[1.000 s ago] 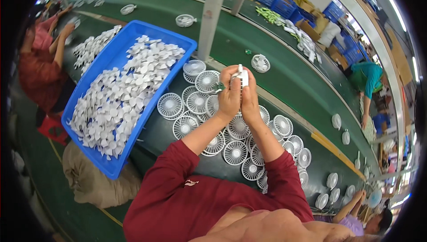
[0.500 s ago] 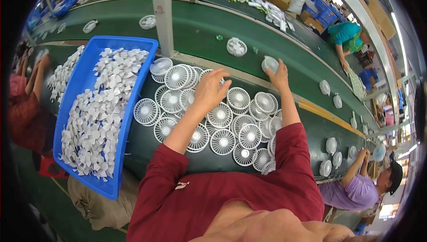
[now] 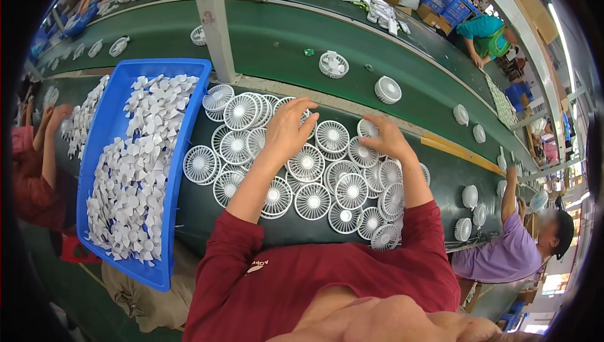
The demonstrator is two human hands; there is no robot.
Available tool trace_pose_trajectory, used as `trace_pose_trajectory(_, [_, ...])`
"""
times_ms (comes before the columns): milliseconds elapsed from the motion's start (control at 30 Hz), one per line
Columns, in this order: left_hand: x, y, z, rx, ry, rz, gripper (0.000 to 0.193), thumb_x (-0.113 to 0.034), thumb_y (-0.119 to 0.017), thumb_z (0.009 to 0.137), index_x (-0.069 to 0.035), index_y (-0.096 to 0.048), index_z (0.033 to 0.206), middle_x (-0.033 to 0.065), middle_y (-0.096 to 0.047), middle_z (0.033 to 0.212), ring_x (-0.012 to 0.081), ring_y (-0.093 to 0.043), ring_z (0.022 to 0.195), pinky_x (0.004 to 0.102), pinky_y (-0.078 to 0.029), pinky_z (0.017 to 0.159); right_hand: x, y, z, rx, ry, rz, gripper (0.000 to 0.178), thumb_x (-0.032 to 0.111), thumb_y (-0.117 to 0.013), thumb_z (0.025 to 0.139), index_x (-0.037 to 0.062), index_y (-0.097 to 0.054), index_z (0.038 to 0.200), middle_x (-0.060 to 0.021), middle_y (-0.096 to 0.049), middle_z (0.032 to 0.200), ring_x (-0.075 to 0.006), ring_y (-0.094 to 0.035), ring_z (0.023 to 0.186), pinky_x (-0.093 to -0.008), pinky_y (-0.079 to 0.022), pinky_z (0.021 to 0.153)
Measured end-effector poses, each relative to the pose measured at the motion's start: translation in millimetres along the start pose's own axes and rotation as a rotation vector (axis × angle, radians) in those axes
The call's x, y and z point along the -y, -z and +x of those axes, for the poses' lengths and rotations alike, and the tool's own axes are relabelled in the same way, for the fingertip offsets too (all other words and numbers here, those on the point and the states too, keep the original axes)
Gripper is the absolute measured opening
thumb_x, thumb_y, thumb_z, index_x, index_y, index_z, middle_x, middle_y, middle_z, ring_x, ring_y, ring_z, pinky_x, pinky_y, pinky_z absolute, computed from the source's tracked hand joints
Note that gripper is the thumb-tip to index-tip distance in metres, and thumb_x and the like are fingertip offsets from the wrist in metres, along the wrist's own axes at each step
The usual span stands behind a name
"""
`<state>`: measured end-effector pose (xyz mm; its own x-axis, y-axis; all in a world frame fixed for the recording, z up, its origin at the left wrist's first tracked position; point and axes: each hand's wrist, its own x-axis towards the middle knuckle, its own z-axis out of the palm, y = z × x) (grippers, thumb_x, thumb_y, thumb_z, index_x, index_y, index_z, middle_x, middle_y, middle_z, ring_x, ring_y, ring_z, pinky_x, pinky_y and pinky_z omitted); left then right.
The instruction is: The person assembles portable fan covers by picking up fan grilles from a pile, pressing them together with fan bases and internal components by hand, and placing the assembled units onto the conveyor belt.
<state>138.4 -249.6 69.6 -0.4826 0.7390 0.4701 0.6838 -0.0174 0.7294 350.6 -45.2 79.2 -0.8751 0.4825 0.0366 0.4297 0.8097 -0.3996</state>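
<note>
Round white fan grilles (image 3: pixel 313 200) lie in overlapping piles on the dark green worktop in front of me. My left hand (image 3: pixel 289 129) is over the upper middle of these piles, thumb and fingers apart, holding nothing that shows. To its right, my right hand (image 3: pixel 389 137) is over the upper right grilles, thumb and fingers spread beside one grille (image 3: pixel 367 129); whether they touch it I cannot tell. Beyond it, a white round fan housing (image 3: pixel 388 90) rests on the green conveyor belt.
A blue tray (image 3: pixel 168 185) at my left holds many small white fan blades (image 3: pixel 129 185). A metal post (image 3: pixel 212 27) rises behind the piles. More fan housings (image 3: pixel 333 65) lie along the belt (image 3: pixel 270 34). A person in purple (image 3: pixel 503 241) works at the right.
My right hand has let go of the fan housing on the belt and come back toward me, over the grilles. My left hand stays over the piles, nearly unmoved.
</note>
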Motion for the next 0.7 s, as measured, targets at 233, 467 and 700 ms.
trace_pose_trajectory(233, [0, 15, -3, 0.05, 0.082, -0.135, 0.026, -0.021, -0.066, 0.08, -0.006, -0.064, 0.101, 0.0143, -0.062, 0.1, 0.0339, -0.057, 0.099, 0.0431, -0.045, 0.089, 18, -10, 118, -0.253, 0.147, -0.027, 0.068, 0.037, -0.072, 0.076, 0.0019, -0.051, 0.13, -0.0209, -0.054, 0.129, -0.0347, -0.05, 0.12, -0.0414, -0.039, 0.101])
trace_pose_trajectory(467, [1, -4, -6, -0.007, 0.041, -0.144, 0.02, -0.02, -0.063, 0.08, -0.006, -0.064, 0.095, 0.0106, -0.062, 0.105, 0.032, -0.057, 0.098, 0.0431, -0.046, 0.084, -61, -64, 224, -0.38, 0.122, -0.15, 0.063, 0.041, -0.07, 0.08, 0.0063, -0.051, 0.129, -0.0259, -0.055, 0.121, -0.0424, -0.052, 0.112, -0.0485, -0.042, 0.096])
trace_pose_trajectory(700, [7, 1, -9, -0.096, 0.015, -0.165, 0.019, -0.017, -0.063, 0.08, -0.005, -0.062, 0.095, 0.0123, -0.061, 0.109, 0.0315, -0.056, 0.105, 0.0422, -0.045, 0.088, -65, -75, 225, -0.406, 0.032, -0.236, 0.06, 0.041, -0.063, 0.085, 0.0119, -0.044, 0.134, -0.0242, -0.05, 0.126, -0.0427, -0.05, 0.113, -0.0485, -0.042, 0.094])
